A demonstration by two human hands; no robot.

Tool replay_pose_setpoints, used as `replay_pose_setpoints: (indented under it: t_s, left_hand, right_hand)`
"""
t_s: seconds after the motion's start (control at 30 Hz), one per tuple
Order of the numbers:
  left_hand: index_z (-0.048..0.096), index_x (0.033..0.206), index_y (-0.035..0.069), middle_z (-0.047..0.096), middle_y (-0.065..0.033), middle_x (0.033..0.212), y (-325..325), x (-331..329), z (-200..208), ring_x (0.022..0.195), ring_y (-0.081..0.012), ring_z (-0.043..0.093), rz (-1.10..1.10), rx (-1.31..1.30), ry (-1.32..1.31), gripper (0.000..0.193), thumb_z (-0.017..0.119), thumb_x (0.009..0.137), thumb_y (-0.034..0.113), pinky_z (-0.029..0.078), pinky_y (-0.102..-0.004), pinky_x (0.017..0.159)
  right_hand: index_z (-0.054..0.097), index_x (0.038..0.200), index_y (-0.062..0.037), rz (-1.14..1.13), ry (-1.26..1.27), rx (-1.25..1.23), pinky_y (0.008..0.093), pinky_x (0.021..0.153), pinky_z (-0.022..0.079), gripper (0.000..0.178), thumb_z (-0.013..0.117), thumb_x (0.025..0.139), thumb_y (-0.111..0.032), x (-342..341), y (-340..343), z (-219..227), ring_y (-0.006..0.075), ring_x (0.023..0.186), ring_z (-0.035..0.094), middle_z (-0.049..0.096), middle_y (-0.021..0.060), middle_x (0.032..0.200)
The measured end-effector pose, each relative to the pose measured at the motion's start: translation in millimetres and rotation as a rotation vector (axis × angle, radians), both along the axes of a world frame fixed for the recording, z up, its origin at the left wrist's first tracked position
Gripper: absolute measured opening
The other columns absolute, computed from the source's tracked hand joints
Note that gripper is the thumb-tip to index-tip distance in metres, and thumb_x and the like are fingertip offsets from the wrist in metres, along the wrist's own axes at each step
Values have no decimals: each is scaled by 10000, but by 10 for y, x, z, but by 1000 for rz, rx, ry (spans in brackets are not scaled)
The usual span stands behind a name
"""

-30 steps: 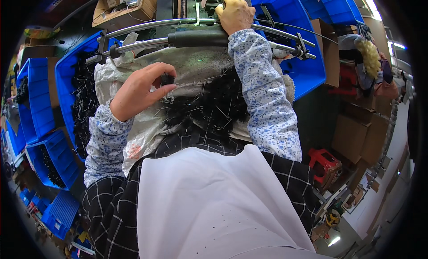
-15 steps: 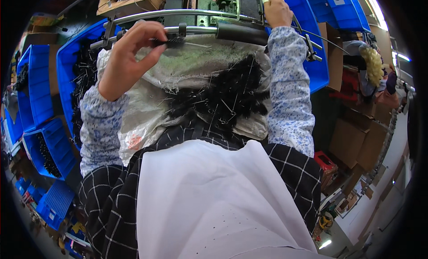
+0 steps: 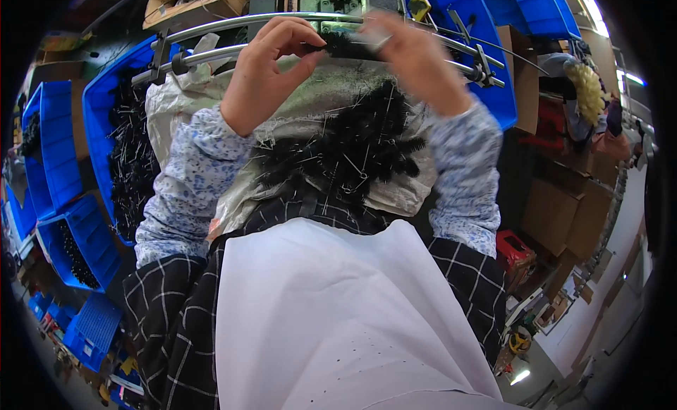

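My left hand [image 3: 268, 75] pinches a small black bristle brush [image 3: 338, 43] between thumb and fingertips, just in front of the machine's metal rails. My right hand [image 3: 419, 61] is close to the brush's right end and smeared by motion, so its grip does not show clearly. Below both hands, a pile of black wire-stemmed brushes [image 3: 352, 142] lies on a whitish woven sack [image 3: 233, 170] over my lap. Thin bright wire stems stick out of the pile, some ending in small loops.
Two chrome rails [image 3: 211, 54] cross in front of me, with a machine [image 3: 338, 1] behind them. At the left stands a blue bin [image 3: 99, 128] full of black brushes. Another blue bin [image 3: 504, 107] is at the right, near cardboard boxes [image 3: 557, 212]. A person [image 3: 582, 107] is farther right.
My left hand has moved right along the rails with the brush. My right hand has come off the machine's right side and moved left and down toward my left hand.
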State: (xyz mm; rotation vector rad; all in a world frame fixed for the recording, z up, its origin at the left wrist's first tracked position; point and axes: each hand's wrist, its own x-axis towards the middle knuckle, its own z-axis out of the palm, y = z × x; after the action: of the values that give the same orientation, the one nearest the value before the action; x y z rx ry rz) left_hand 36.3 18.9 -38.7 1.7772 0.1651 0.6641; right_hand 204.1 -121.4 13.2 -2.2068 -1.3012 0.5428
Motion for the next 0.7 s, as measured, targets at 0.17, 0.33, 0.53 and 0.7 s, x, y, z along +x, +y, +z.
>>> replay_pose_setpoints:
  t_s: [0.17, 0.33, 0.53, 0.7]
  left_hand:
    - [527, 1132, 12, 548, -66, 1071, -84, -91, 16, 917, -134, 602, 72, -119, 51, 306, 637, 846, 2, 494, -256, 812]
    - [557, 1048, 23, 619, -156, 938, -8, -563, -364, 833, -297, 628, -434, 247, 694, 260, 634, 834, 148, 504, -370, 752]
    - [557, 1087, 8, 622, -196, 992, -235, -721, -562, 969, -359, 592, -706, 389, 876, 374, 659, 815, 243, 465, -415, 855]
    - [547, 1098, 8, 599, -191, 1036, -294, -746, -711, 989, -364, 579, -699, 509, 881, 428, 679, 788, 272, 454, -417, 865]
  right_hand:
    - [637, 1133, -116, 59, -234, 356, 400, 723, 520, 303, 602, 832, -131, -267, 83, -353, 298, 819, 653, 667, 124, 901]
    - [637, 1065, -104, -199, -638, 165, 402, 743, 504, 236, 592, 840, -159, 642, 345, -729, 310, 827, 638, 641, 116, 867]
    - [679, 982, -137, -214, -689, 145, 412, 736, 497, 182, 596, 836, -208, 870, 552, -856, 298, 808, 638, 650, 104, 823]
    - [692, 954, -144, -168, -684, 187, 421, 753, 484, 169, 598, 831, -212, 925, 591, -904, 290, 813, 633, 652, 102, 812]
